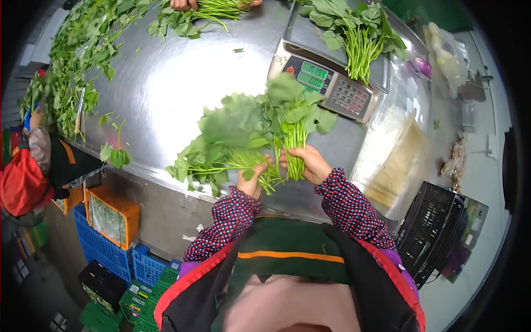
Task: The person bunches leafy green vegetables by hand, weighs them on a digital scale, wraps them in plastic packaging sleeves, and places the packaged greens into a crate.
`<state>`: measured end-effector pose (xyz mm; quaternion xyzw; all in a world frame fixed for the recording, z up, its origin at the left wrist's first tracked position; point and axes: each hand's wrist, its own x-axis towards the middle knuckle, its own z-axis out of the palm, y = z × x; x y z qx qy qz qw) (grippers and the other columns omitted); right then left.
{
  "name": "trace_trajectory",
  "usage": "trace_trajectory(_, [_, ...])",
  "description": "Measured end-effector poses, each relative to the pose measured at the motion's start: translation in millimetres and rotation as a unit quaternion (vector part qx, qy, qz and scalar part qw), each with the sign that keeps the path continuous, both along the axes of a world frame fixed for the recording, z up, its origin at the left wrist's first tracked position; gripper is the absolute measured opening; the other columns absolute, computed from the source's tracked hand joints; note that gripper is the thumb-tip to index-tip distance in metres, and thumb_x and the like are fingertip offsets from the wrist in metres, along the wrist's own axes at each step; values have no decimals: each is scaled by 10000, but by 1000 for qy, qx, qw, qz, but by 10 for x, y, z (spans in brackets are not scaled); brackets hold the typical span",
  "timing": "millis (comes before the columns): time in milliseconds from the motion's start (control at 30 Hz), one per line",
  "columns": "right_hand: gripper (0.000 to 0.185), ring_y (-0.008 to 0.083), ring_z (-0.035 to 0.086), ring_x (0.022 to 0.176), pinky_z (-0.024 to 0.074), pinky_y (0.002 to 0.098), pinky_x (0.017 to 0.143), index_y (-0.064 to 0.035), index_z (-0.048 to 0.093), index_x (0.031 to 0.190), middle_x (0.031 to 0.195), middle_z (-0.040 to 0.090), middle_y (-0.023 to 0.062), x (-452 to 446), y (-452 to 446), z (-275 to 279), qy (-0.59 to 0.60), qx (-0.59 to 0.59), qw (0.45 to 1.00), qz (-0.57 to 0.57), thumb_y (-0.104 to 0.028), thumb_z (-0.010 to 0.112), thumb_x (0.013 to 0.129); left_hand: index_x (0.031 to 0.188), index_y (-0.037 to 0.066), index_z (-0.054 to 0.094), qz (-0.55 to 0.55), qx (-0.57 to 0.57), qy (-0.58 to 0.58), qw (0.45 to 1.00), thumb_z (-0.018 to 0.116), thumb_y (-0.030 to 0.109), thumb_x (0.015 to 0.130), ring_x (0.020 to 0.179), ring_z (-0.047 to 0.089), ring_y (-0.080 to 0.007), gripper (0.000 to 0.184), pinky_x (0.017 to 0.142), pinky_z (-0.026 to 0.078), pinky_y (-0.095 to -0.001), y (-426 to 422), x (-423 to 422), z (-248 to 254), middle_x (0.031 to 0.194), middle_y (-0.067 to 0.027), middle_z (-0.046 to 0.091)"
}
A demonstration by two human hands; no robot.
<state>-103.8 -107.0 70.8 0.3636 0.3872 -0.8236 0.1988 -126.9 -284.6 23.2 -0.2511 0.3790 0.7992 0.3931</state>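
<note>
Long-stemmed leafy greens lie near the front edge of the metal table. My left hand is closed round the stems of a bunch whose leaves point left. My right hand grips a second bunch, its stems toward me and its leaves pointing away. The two bunches touch between my hands. Just beyond them stands a digital scale with lit green displays. On its metal pan rests another bunch of greens, stems toward me.
A heap of greens covers the table's left side, beside a knife. A co-worker in red stands left; another person's hands hold greens at the far edge. Plastic bags and a black crate are right.
</note>
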Motion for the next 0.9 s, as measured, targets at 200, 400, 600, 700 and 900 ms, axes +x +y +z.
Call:
trace_trajectory(200, [301,127,552,873,443,257,772,21,501,1096,998,579,71,38,-114,-91,85,186,964,169,-77,537,814,1047,5,530,-55,-14,85,995,617,38,788,835,591,-196,276,723,492,-314,130,31,97,950,-88,601])
trace_trajectory(400, [314,121,547,735,460,275,634,-6,489,1083,912,571,93,74,227,381,102,275,947,131,-46,506,772,1037,-11,536,-15,-136,253,958,656,11,739,876,564,-185,321,781,454,-314,-145,-103,0,964,-85,583])
trace_trajectory(600, [264,144,538,603,445,275,533,8,470,1019,820,562,126,-476,1293,1435,197,606,770,29,-61,489,765,1025,30,554,141,33,233,962,640,51,775,858,546,-157,265,790,459,-306,-39,-1098,430,956,-47,578])
trace_trajectory(700, [340,283,579,830,461,355,647,53,433,1027,931,550,224,-981,2188,1197,114,781,614,-1,-143,540,770,1052,36,532,153,26,100,983,662,55,753,855,549,-174,327,778,463,-306,224,-1327,-189,964,-59,573])
trace_trajectory(900, [1051,412,323,1199,251,431,1006,49,127,1348,1273,324,325,-1582,2340,421,-167,746,633,121,-695,461,684,1110,30,489,147,66,20,987,649,30,751,886,561,-206,393,767,478,-347,377,-1124,-460,999,-80,571])
